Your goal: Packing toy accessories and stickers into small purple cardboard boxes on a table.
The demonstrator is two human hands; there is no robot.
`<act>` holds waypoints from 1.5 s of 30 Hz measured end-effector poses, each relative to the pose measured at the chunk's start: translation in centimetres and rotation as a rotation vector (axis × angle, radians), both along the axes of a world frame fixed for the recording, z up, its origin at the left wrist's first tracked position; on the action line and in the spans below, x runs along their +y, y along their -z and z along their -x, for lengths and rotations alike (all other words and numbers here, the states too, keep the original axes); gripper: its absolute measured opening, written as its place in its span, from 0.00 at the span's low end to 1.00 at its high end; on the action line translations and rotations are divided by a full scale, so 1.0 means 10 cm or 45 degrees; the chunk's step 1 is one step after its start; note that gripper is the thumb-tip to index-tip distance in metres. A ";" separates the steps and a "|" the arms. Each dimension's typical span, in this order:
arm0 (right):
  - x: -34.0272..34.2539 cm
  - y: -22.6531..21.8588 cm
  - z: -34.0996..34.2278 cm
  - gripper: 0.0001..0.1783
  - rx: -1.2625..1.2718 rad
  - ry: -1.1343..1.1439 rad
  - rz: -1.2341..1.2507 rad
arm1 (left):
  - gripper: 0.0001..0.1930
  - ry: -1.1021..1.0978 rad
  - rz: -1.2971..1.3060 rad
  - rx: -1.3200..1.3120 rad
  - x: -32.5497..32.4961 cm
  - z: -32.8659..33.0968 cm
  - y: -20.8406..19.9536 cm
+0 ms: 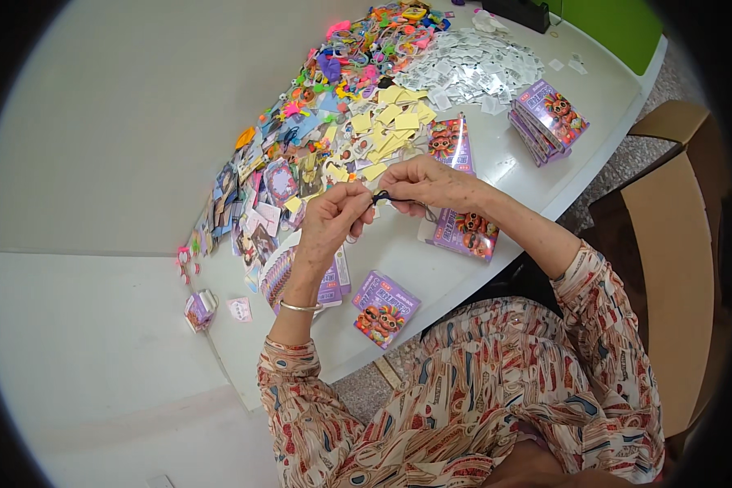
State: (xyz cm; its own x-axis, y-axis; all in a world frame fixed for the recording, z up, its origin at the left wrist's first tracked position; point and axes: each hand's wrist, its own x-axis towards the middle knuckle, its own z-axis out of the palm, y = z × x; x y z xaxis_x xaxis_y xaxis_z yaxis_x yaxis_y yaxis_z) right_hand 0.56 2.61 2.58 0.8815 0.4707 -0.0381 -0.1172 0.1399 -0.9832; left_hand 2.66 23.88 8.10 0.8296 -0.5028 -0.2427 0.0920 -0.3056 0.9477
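Over the middle of the table, my left hand (333, 220) and my right hand (433, 184) meet fingertip to fingertip. Between them is a thin black cord (385, 196), looped or knotted, pinched from both sides. Whether anything hangs from it is hidden by my fingers. Beneath my right wrist lie purple printed boxes (468, 236) with colourful cartoon figures. A fanned row of purple cards or flat boxes (278, 275) is partly covered by my left wrist. Nearer to me, another purple box (384, 309) lies by the table's front edge.
A long heap runs along the back: colourful small plastic trinkets (366, 45), pale yellow paper squares (386, 130), picture cards (281, 180) and small clear packets (472, 65). Stacked purple boxes (549, 122) stand at right, near an open cardboard carton (667, 236). One small box (200, 311) sits far left.
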 end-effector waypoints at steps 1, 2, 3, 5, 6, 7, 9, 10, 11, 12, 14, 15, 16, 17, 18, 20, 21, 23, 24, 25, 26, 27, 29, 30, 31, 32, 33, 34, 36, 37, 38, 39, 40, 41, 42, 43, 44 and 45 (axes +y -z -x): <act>0.00 -0.01 0.00 0.16 0.024 -0.021 -0.001 | 0.08 -0.002 -0.001 0.000 0.00 0.00 0.00; 0.00 -0.02 0.00 0.16 0.024 -0.024 -0.002 | 0.08 -0.031 0.021 -0.013 0.01 0.00 -0.01; -0.01 -0.04 0.02 0.16 -0.006 0.003 0.047 | 0.08 -0.061 0.041 -0.027 0.02 0.00 -0.02; -0.05 -0.08 0.03 0.17 -0.031 0.045 0.100 | 0.08 -0.111 0.111 -0.038 0.00 -0.02 -0.02; -0.07 -0.09 0.03 0.17 -0.081 0.014 0.152 | 0.08 -0.168 0.178 -0.051 -0.01 -0.02 -0.02; -0.07 -0.10 0.02 0.18 -0.132 -0.023 0.200 | 0.08 -0.169 0.176 -0.051 -0.01 -0.01 -0.03; -0.06 -0.07 0.00 0.18 -0.142 0.040 0.191 | 0.08 -0.059 0.019 -0.059 -0.01 0.02 -0.03; -0.04 -0.08 -0.01 0.19 -0.153 0.102 0.184 | 0.08 -0.063 0.018 -0.060 0.00 0.03 -0.02; -0.03 -0.10 -0.01 0.19 -0.155 0.098 0.182 | 0.08 -0.032 -0.024 -0.072 0.00 0.03 -0.02; -0.02 -0.12 0.00 0.19 -0.242 0.161 0.267 | 0.08 -0.002 -0.065 -0.084 0.01 0.04 -0.01; -0.01 -0.11 0.00 0.19 -0.325 0.233 0.357 | 0.08 -0.014 -0.071 -0.138 -0.02 0.03 0.00; 0.00 -0.07 -0.02 0.18 -0.438 0.281 0.408 | 0.07 -0.030 -0.079 -0.194 -0.03 0.03 0.01; 0.02 -0.06 -0.03 0.18 -0.553 0.327 0.457 | 0.07 -0.030 -0.079 -0.194 -0.03 0.03 0.01; 0.01 -0.05 -0.03 0.18 -0.553 0.327 0.457 | 0.07 0.003 -0.114 -0.222 -0.02 0.04 0.00; -0.01 -0.05 -0.03 0.17 -0.553 0.338 0.487 | 0.07 0.036 -0.150 -0.250 -0.02 0.05 0.00; -0.02 -0.02 -0.04 0.17 -0.552 0.351 0.517 | 0.07 0.039 -0.215 -0.276 -0.03 0.05 -0.02; -0.01 0.02 -0.06 0.19 -0.660 0.448 0.490 | 0.07 0.043 -0.279 -0.301 -0.03 0.04 -0.03; -0.02 0.01 -0.06 0.20 -0.762 0.545 0.461 | 0.07 0.054 -0.249 -0.311 -0.02 0.05 -0.01; -0.04 -0.01 -0.06 0.17 -0.671 0.434 0.490 | 0.07 0.064 -0.219 -0.323 -0.02 0.04 0.00; -0.04 -0.05 -0.06 0.14 -0.583 0.321 0.515 | 0.07 0.061 -0.220 -0.324 -0.02 0.05 0.00; -0.03 -0.07 -0.04 0.14 -0.584 0.318 0.513 | 0.08 0.031 -0.167 -0.248 -0.02 0.04 -0.01; -0.01 -0.08 -0.02 0.14 -0.583 0.234 0.474 | 0.08 0.000 -0.114 -0.172 -0.01 0.04 -0.02; 0.00 -0.07 0.01 0.15 -0.579 0.156 0.439 | 0.08 0.001 -0.083 -0.159 -0.03 0.03 -0.03; 0.01 -0.05 0.02 0.16 -0.593 0.183 0.325 | 0.08 0.000 -0.053 -0.146 -0.03 0.03 -0.03; 0.02 -0.02 0.02 0.16 -0.605 0.211 0.211 | 0.08 0.003 -0.053 -0.145 -0.04 0.02 -0.03; 0.03 0.02 0.01 0.16 -0.603 0.214 0.211 | 0.09 0.010 -0.043 -0.150 -0.04 0.02 -0.02; 0.04 0.05 -0.01 0.17 -0.558 0.163 0.207 | 0.09 0.017 -0.033 -0.156 -0.04 0.01 -0.02; 0.05 0.05 -0.03 0.18 -0.514 0.112 0.203 | 0.09 0.018 -0.033 -0.155 -0.04 0.01 -0.02; 0.00 0.05 -0.04 0.18 -0.356 0.046 0.053 | 0.09 -0.007 -0.018 -0.176 -0.05 0.01 -0.01; 0.00 0.02 -0.04 0.20 -0.199 -0.025 -0.098 | 0.09 -0.011 -0.020 -0.176 -0.04 0.02 -0.01; 0.00 -0.01 -0.03 0.20 -0.199 -0.029 -0.100 | 0.08 -0.008 -0.016 -0.179 -0.03 0.02 -0.02; 0.00 -0.04 -0.01 0.20 -0.073 0.027 -0.104 | 0.08 -0.004 -0.011 -0.182 -0.01 0.02 -0.02; -0.01 -0.06 -0.01 0.19 0.056 0.092 -0.105 | 0.08 0.000 -0.010 -0.181 -0.03 0.03 -0.03; -0.01 -0.07 -0.01 0.19 0.057 0.095 -0.104 | 0.08 -0.010 0.026 -0.193 -0.06 0.06 -0.03; -0.01 -0.07 -0.02 0.19 0.079 0.096 -0.082 | 0.08 -0.020 0.062 -0.205 -0.07 0.07 -0.04; -0.01 -0.08 -0.02 0.18 0.099 0.096 -0.060 | 0.08 -0.017 0.063 -0.207 -0.07 0.06 -0.02; -0.01 -0.07 -0.04 0.18 0.097 0.099 -0.060 | 0.08 0.034 0.068 -0.271 -0.05 0.04 0.01; 0.00 -0.04 -0.06 0.17 0.048 0.079 -0.093 | 0.08 0.085 0.073 -0.335 -0.04 0.03 0.02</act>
State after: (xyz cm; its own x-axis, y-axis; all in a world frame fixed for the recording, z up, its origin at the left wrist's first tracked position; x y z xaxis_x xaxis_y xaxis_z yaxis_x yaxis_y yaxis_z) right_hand 1.16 2.62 2.98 0.9078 0.4177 -0.0393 -0.1427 0.2195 -0.9651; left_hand 2.39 23.46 7.91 0.8249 -0.5652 0.0072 -0.1780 -0.2476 0.9524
